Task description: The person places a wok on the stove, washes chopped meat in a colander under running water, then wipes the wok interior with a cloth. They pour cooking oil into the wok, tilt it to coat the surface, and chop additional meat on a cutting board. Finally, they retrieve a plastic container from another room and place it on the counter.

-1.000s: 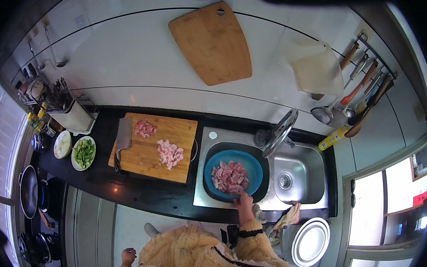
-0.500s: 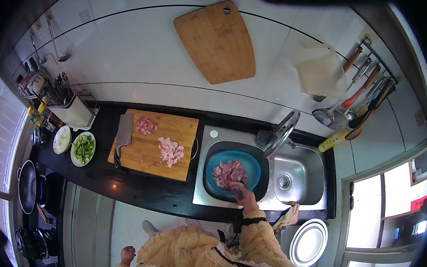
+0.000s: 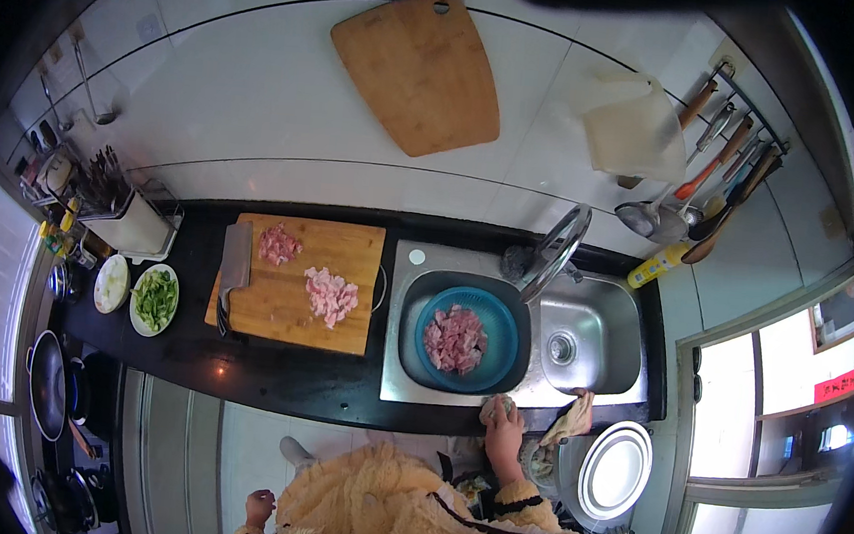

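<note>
My right hand (image 3: 504,439) is at the sink's front edge, its fingers closed on a small pale, crumpled lump (image 3: 498,408) whose kind I cannot make out. Just beyond it, a blue basin (image 3: 508,346) sits in the left bowl of the steel sink (image 3: 400,393), with cut raw meat (image 3: 455,340) inside. Beside my right hand, a beige cloth (image 3: 570,419) hangs over the sink's front edge. My left hand (image 3: 260,507) hangs low by my body, fingers curled, with nothing visible in them.
Left of the sink, a wooden cutting board (image 3: 287,326) bears a cleaver (image 3: 236,257) and two heaps of chopped meat. Farther left stand a plate of green vegetables (image 3: 155,300) and a white dish (image 3: 112,283). The faucet (image 3: 559,252) arches between the sink bowls. White basins (image 3: 616,471) stand at right.
My right hand has drawn back from the meat at the basin's near rim to the sink's front edge, and a pale lump now shows at its fingers. My left hand stays low.
</note>
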Motion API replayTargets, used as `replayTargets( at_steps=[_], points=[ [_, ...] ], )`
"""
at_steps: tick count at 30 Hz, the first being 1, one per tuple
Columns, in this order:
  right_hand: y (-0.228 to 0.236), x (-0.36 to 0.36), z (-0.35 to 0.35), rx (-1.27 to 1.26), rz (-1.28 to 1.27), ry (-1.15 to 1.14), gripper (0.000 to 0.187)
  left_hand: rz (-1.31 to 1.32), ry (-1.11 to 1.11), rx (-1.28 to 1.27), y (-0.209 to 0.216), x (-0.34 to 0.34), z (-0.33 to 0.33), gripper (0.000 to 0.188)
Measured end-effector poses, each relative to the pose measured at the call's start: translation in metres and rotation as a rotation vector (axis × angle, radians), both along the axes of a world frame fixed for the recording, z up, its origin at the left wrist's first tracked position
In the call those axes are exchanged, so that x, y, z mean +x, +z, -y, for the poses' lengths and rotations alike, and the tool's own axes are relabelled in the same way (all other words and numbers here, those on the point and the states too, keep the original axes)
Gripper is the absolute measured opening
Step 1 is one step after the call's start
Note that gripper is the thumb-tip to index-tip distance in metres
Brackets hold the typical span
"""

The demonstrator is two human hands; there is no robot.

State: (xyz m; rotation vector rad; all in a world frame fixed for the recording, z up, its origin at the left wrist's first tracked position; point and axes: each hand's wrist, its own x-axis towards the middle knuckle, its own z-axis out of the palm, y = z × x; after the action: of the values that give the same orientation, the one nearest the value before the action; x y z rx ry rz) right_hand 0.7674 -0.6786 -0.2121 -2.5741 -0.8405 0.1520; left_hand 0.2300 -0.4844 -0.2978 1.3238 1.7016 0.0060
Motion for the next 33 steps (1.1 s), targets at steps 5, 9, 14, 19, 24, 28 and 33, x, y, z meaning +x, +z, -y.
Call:
replayTargets(
  at_steps=[5, 9, 14, 19, 24, 28, 33],
  points=[
    [-0.008, -0.029, -0.039, 0.133, 0.116, 0.366, 0.048, -0.025, 0.014, -0.001, -0.007, -0.004, -0.002, 0.027],
    [-0.015, -0.062, -0.108, 0.265, -0.027, 0.905, 0.05, -0.068, 0.0, 0.007, -0.01, -0.006, -0.001, 0.028],
    [-0.023, -0.013, -0.19, 0.32, -0.018, 0.869, 0.053, -0.065, 0.125, 0.052, 0.008, -0.012, 0.008, 0.024],
    [-0.022, 0.075, -0.262, 0.292, 0.268, 0.659, 0.046, -0.156, -0.042, 0.012, 0.043, -0.009, 0.015, 0.029],
    [-0.037, 0.146, -0.296, 0.309, 0.471, 0.379, 0.038, -0.204, -0.062, -0.014, 0.051, 0.014, 0.007, 0.029],
    [-0.062, 0.184, -0.277, 0.091, 0.441, 0.24, 0.032, -0.205, -0.082, -0.031, 0.045, 0.029, -0.004, 0.03],
    [-0.078, 0.214, -0.237, 0.093, 0.472, 0.124, 0.035, -0.194, -0.118, -0.031, 0.036, 0.043, -0.018, 0.03]
  ],
)
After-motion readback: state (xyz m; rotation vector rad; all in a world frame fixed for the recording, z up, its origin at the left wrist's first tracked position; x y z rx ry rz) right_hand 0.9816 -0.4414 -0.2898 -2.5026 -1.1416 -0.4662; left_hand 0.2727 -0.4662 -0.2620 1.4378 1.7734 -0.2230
